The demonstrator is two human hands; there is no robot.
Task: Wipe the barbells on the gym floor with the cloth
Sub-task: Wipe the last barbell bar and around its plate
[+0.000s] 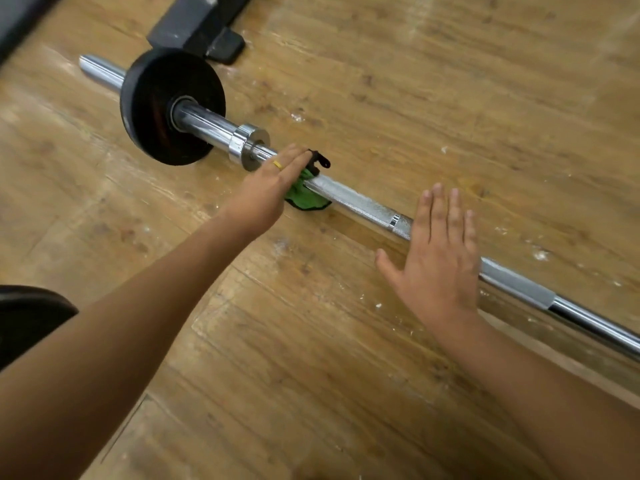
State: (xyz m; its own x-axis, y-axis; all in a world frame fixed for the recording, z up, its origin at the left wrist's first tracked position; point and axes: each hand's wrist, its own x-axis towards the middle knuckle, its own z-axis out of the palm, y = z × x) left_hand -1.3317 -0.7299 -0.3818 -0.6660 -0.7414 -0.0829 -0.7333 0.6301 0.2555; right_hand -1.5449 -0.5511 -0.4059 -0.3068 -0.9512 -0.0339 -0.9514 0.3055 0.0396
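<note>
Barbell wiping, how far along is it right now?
Done: nothing shows clearly; no stretch looks visibly cleaner. In hand: the left hand presses the cloth on the bar just beside the collar, while the right hand lies flat over the bar farther along. Left: likely the rest of the bar toward the right edge, plus the collar, plate and sleeve end.

No text, brand, number or sign can be read anywhere: the black weight plate (152, 98), the chrome barbell (360, 202) and the green cloth (304, 199) show no legible marking.
</note>
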